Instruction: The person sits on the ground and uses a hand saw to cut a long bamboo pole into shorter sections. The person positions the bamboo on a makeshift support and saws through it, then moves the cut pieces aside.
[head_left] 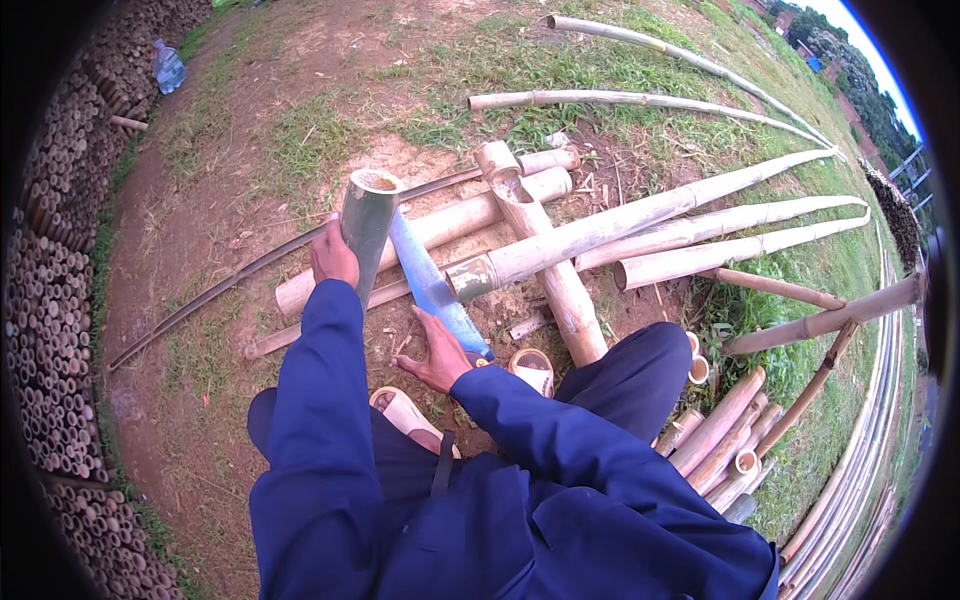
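In my left hand is a short, dark green bamboo section, held nearly upright with its cut, hollow end on top. The fingers close round its left side. A hand saw with a broad bluish blade slants between that section and a long pale bamboo pole. My right hand is at the lower part of the blade, close to the handle end, with thumb and fingers spread. Whether it touches the saw is unclear. Part of the saw's handle is hidden by my hand and sleeve.
Bamboo lengths lie crossed under a notched bamboo support. More long poles stretch to the right. Cut pieces pile up by my right knee. Stacked bamboo lines the left, with a plastic water bottle beside it.
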